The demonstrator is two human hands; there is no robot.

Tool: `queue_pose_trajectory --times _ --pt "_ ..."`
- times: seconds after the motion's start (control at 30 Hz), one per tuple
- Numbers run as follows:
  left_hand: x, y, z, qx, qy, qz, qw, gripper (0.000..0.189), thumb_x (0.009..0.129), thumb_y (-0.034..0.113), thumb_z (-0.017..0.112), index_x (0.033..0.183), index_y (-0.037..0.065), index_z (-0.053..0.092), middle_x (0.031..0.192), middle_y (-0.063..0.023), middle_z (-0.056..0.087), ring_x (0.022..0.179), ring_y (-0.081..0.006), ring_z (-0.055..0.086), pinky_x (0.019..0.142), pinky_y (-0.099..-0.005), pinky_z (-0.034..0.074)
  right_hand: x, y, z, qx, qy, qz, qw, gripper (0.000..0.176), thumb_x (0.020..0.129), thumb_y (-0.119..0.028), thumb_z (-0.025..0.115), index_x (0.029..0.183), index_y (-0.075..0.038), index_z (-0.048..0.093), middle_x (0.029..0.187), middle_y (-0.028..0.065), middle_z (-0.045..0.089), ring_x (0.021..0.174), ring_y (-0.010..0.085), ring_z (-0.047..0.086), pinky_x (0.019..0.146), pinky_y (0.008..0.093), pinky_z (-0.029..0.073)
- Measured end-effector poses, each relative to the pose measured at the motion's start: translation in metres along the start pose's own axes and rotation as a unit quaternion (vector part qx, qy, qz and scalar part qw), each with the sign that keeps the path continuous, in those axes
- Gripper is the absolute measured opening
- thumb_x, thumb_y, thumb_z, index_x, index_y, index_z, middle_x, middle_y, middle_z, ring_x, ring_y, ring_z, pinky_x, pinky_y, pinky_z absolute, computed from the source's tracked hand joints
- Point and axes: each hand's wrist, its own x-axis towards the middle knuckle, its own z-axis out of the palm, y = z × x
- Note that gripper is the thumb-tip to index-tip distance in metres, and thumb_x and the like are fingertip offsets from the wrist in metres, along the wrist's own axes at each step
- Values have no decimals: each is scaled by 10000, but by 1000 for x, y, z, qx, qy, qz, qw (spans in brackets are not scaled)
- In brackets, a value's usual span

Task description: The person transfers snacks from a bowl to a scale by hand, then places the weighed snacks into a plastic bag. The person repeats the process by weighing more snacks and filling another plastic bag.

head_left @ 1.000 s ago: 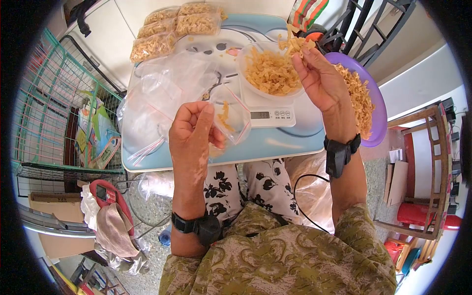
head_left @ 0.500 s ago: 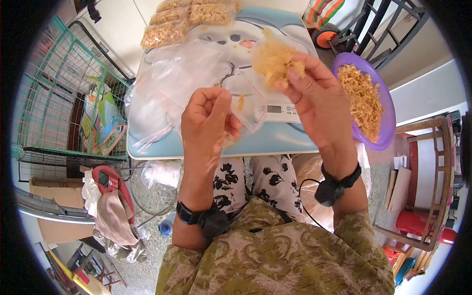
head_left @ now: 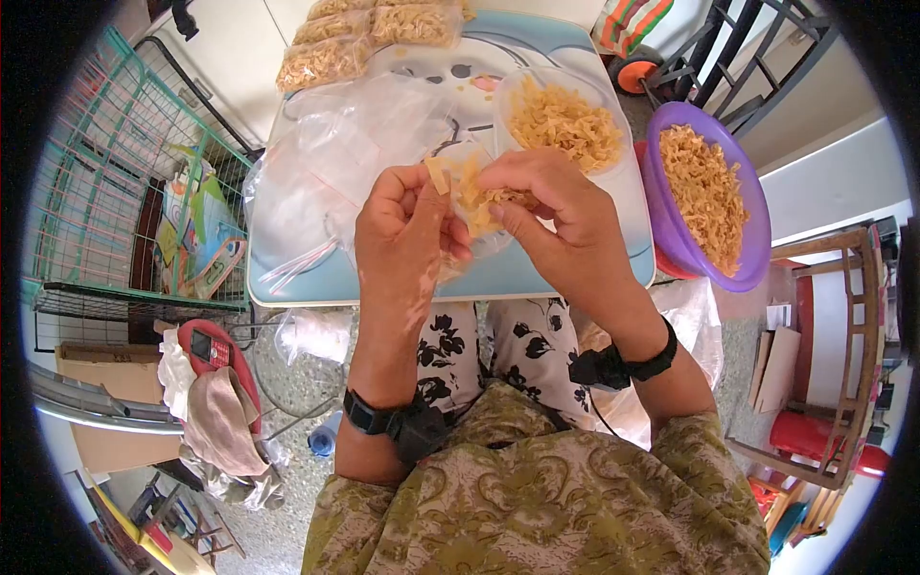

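- Head view, left hand: raised above the near edge of the worktop. The fingers are curled and pinch the rim of a small clear bag, holding its mouth up.
- Head view, right hand: just beside the left hand and touching the bag. The fingers are pressed together around a clump of snacks at the bag's mouth. One pale piece sticks up between the two hands.
- Bag: held in the air between both hands, in front of the white bowl. How full it is cannot be told.
- White bowl: stands on the worktop behind the hands, holding a heap of the same yellow snacks.
- Purple bowl: on the right, at the worktop's edge, also loaded with snacks.
- Empty bags: a loose clear pile on the left half of the worktop.
- Filled bags: several lie at the far edge, side by side.
- Wire rack: green, stands on the floor left of the worktop.
- Both wrists carry a black band.
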Motion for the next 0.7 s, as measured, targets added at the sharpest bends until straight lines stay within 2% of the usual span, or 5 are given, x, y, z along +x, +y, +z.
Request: queue_pose_trajectory --times 0.13,0.33,0.47,0.57,0.7 --pt "0 -3 -2 10 1 13 1000 177 985 160 575 1026 -13 577 707 -34 606 541 -63 548 460 -197 461 1 4 1 -53 -38 -5 998 213 832 -6 634 1041 -45 633 981 143 631 884 320 638 746 355 523" --pt "-2 -1 -3 70 -9 19 997 176 972 178 604 1014 8 612 715 -9 596 530 -57 503 452 -197 395 10 0 1 -141 -121 -17 982 74 868 -66 575 909 -4 574 956 200 632 901 385 621 737 462 495" --pt "-4 4 0 101 5 32 994 170 966 190 621 992 22 627 666 17 562 505 -35 457 435 -189 341 18 -6 3 -212 -164 -23 963 97 867 -85 567 863 8 540 907 222 620 857 394 621 711 483 490" --pt "-3 5 -2 120 13 33 992 170 967 195 622 990 27 629 654 29 550 495 -28 440 431 -184 324 23 -13 4 -226 -161 48 960 122 838 -91 629 919 -24 568 813 164 599 783 379 607 639 435 472" --pt "-3 5 -3 101 21 29 994 173 965 202 627 984 30 628 655 38 545 499 -25 436 431 -176 308 25 -6 6 -219 -143 -30 965 117 835 -106 619 869 -3 577 811 186 578 741 387 610 647 449 488"
